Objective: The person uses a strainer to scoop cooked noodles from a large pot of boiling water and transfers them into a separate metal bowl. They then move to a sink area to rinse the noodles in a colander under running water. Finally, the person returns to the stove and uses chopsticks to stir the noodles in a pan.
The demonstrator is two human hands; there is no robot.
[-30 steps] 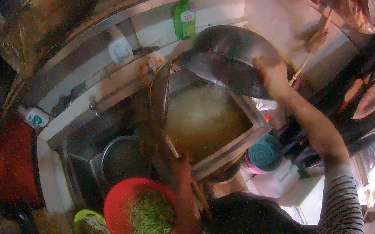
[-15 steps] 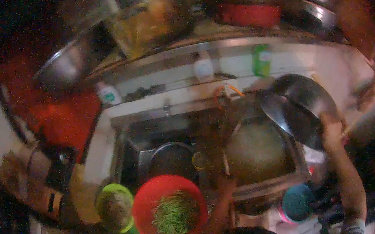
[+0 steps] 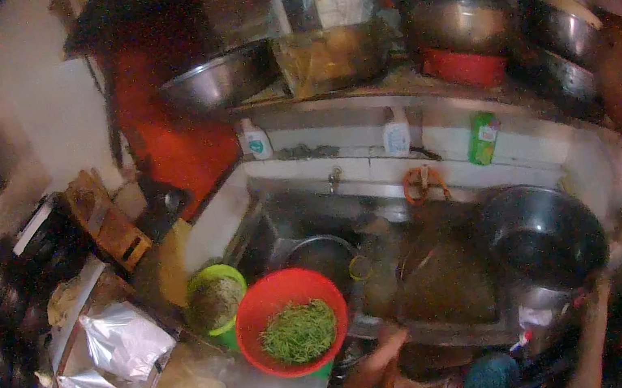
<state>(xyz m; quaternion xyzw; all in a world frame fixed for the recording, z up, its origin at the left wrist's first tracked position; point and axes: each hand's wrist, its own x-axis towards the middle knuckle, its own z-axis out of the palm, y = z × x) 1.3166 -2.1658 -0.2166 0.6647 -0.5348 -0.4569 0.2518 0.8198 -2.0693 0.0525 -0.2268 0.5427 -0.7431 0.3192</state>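
Observation:
My left hand [image 3: 387, 339] is at the front edge of the sink [image 3: 448, 327], its fingers blurred. At the right, my right hand [image 3: 597, 287] is at the near rim of a large dark basin [image 3: 542, 237], which stands with its mouth up beside the sink's right compartment. Dimness and blur hide whether those fingers grip the rim. Left of my left hand, a red plastic bowl [image 3: 246, 324] holds thin green vegetable strips [image 3: 299, 333]. Beside that bowl stands a lime-green container [image 3: 232, 270] with pale contents.
A round pan [image 3: 325, 253] lies in the left compartment. Behind the sink are a tap [image 3: 335, 180], an orange loop [image 3: 425, 185], two white bottles [image 3: 257, 139] and a green bottle [image 3: 483, 139]. Metal pots [image 3: 459, 23] line the shelf above. Plastic bags [image 3: 126, 340] lie at left.
The dark basin has gone from tilted over the right compartment to mouth up beside it, and my right hand has moved down with its rim. My view has turned left.

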